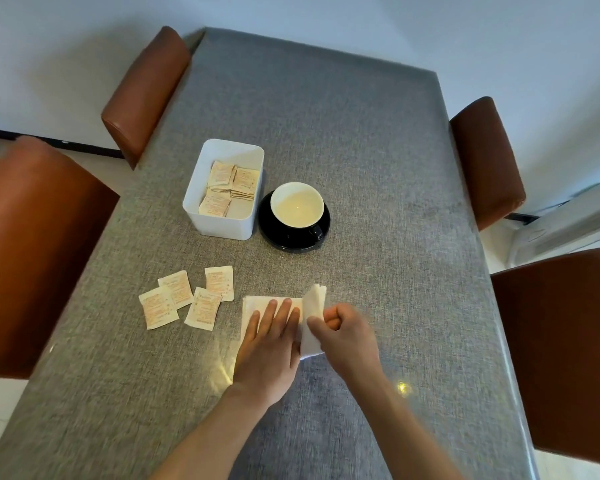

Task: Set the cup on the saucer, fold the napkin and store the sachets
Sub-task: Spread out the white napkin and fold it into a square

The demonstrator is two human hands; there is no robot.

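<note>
With the cup (297, 205) seated on its saucer (293, 242), the napkin (312, 306) is being pinched by the right hand (343, 336) and flattened by the open left hand (271, 344), four sachets (187, 297) being left loose near the surface's (378, 168) front edge.

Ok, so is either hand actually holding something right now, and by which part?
The right hand pinches the white napkin by its raised right-hand flap. The left hand lies flat on the napkin's other half, pressing rather than gripping.
</note>
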